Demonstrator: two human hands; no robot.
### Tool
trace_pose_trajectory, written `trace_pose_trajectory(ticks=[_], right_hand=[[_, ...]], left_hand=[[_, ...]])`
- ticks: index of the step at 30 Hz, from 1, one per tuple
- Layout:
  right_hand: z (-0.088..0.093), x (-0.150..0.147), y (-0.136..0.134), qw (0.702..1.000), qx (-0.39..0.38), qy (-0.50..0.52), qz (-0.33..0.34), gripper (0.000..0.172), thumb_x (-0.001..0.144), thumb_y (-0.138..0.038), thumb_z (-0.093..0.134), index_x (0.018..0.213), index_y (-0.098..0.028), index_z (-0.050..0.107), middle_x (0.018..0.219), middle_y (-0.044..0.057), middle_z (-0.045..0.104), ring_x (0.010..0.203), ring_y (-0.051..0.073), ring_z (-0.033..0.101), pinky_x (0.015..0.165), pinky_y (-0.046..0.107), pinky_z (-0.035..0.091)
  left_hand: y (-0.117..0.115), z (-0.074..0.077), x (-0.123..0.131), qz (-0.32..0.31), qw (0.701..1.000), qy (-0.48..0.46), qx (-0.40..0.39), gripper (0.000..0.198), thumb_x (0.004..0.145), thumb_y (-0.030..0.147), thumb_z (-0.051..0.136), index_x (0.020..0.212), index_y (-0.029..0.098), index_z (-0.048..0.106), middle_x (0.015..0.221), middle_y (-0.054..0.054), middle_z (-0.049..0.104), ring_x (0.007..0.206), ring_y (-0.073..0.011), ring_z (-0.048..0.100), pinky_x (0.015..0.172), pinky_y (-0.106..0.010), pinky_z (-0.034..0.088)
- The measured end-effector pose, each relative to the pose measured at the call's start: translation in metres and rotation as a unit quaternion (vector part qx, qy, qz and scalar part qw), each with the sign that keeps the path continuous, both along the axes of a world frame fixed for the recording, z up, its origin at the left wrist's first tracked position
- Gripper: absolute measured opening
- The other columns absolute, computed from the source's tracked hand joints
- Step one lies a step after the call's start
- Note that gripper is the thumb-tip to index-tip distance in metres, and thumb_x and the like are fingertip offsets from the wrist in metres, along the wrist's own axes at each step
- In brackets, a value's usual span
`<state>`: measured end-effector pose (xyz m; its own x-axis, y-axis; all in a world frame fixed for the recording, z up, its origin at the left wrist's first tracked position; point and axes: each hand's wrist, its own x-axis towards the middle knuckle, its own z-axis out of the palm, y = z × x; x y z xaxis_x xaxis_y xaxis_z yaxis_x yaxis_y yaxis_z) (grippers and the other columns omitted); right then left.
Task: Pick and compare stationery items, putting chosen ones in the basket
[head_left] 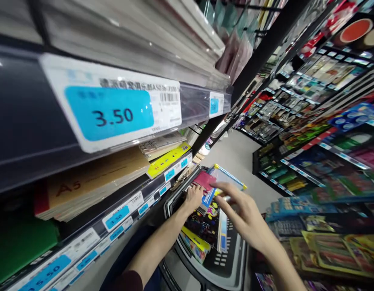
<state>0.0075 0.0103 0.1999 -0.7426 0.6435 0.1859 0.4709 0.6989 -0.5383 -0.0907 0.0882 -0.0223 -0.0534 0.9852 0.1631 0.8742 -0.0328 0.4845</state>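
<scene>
My left hand (193, 199) reaches into a black and grey shopping basket (232, 262) and its fingers rest on a pink notebook (204, 180) standing among the goods inside. My right hand (243, 214) hovers just above the basket with fingers spread, holding nothing. In the basket lie a clear zip pouch with a yellow and blue edge (228, 176), a dark colourful pack (203, 226) and a yellow-edged pack (195, 241).
Close on my left runs a shelf unit with a blue 3.50 price tag (110, 112), A5 notebooks (90, 182) and stacked paper. A grey aisle floor (238, 155) leads ahead. Shelves of packaged stationery (323, 133) line the right side.
</scene>
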Motion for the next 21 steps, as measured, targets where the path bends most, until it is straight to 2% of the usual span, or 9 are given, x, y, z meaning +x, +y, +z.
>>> trace_pose_trajectory(ticks=[2,4,5,7,9,13,15,18,21], right_hand=[[-0.056,0.058,0.003,0.989,-0.091,0.017,-0.111,0.043,0.098,-0.050,0.042,0.126,-0.021,0.056,0.119,0.010,0.061,0.095,0.024,0.065,0.075,0.033,0.055],[-0.115,0.106,0.012,0.965,-0.133,-0.004,-0.225,0.052,0.094,-0.057,0.037,0.118,-0.016,0.058,0.111,0.014,0.064,0.088,0.028,0.068,0.065,0.035,0.056],[-0.139,0.123,0.015,0.957,-0.107,-0.046,-0.267,0.053,0.091,-0.059,0.038,0.111,-0.015,0.060,0.105,0.016,0.066,0.086,0.030,0.068,0.065,0.038,0.056],[-0.168,0.141,0.016,0.957,-0.025,-0.140,-0.254,0.052,0.089,-0.055,0.040,0.118,-0.016,0.058,0.114,0.016,0.063,0.098,0.034,0.065,0.075,0.043,0.054],[-0.170,0.139,0.010,0.962,-0.027,-0.169,-0.212,0.051,0.094,-0.050,0.035,0.127,-0.016,0.053,0.120,0.016,0.061,0.105,0.033,0.063,0.082,0.043,0.051],[-0.144,0.111,0.004,0.969,-0.047,-0.180,-0.164,0.044,0.099,-0.045,0.036,0.131,-0.019,0.050,0.124,0.013,0.060,0.106,0.029,0.062,0.086,0.039,0.049],[-0.141,0.100,0.009,0.972,-0.049,-0.172,-0.152,0.041,0.098,-0.042,0.041,0.132,-0.019,0.050,0.121,0.013,0.062,0.105,0.029,0.063,0.085,0.037,0.049],[-0.157,0.095,0.025,0.978,-0.051,-0.139,-0.150,0.039,0.097,-0.038,0.046,0.131,-0.018,0.050,0.116,0.013,0.065,0.103,0.029,0.064,0.083,0.037,0.050],[-0.177,0.093,0.048,0.980,-0.066,-0.045,-0.181,0.036,0.097,-0.035,0.047,0.127,-0.016,0.051,0.116,0.013,0.065,0.102,0.027,0.065,0.087,0.037,0.050]], left_hand=[[0.002,-0.004,0.001,0.004,1.000,0.002,0.013,0.031,0.093,0.012,0.035,0.119,0.015,0.052,0.121,-0.014,0.059,0.113,-0.0268,0.056,0.091,-0.042,0.047],[0.002,-0.007,0.003,0.003,1.000,0.011,0.023,0.031,0.093,0.012,0.037,0.119,0.015,0.052,0.120,-0.013,0.059,0.111,-0.0265,0.056,0.089,-0.042,0.048],[0.002,-0.007,0.004,-0.001,1.000,0.018,0.026,0.030,0.093,0.014,0.038,0.120,0.016,0.051,0.120,-0.013,0.058,0.111,-0.0264,0.055,0.089,-0.042,0.048],[0.001,-0.006,0.006,-0.010,0.999,0.033,0.039,0.030,0.094,0.018,0.038,0.120,0.016,0.051,0.120,-0.012,0.057,0.112,-0.0260,0.054,0.091,-0.042,0.047],[0.001,-0.005,0.008,-0.013,0.996,0.050,0.067,0.029,0.094,0.019,0.037,0.121,0.017,0.051,0.119,-0.011,0.057,0.113,-0.0257,0.051,0.094,-0.042,0.045],[0.005,-0.001,0.010,0.000,0.991,0.070,0.112,0.032,0.092,0.022,0.044,0.123,0.017,0.050,0.123,-0.011,0.054,0.114,-0.0265,0.049,0.096,-0.042,0.044],[0.008,0.001,0.010,0.004,0.991,0.074,0.115,0.037,0.092,0.024,0.046,0.128,0.017,0.047,0.130,-0.012,0.050,0.119,-0.0273,0.046,0.098,-0.043,0.044],[0.011,0.001,0.011,-0.004,0.990,0.084,0.111,0.047,0.092,0.028,0.049,0.137,0.016,0.041,0.141,-0.014,0.042,0.128,-0.0286,0.040,0.100,-0.043,0.043],[0.011,-0.002,0.012,-0.005,0.991,0.095,0.092,0.053,0.092,0.031,0.048,0.141,0.014,0.038,0.146,-0.017,0.038,0.133,-0.0305,0.036,0.104,-0.045,0.041]])
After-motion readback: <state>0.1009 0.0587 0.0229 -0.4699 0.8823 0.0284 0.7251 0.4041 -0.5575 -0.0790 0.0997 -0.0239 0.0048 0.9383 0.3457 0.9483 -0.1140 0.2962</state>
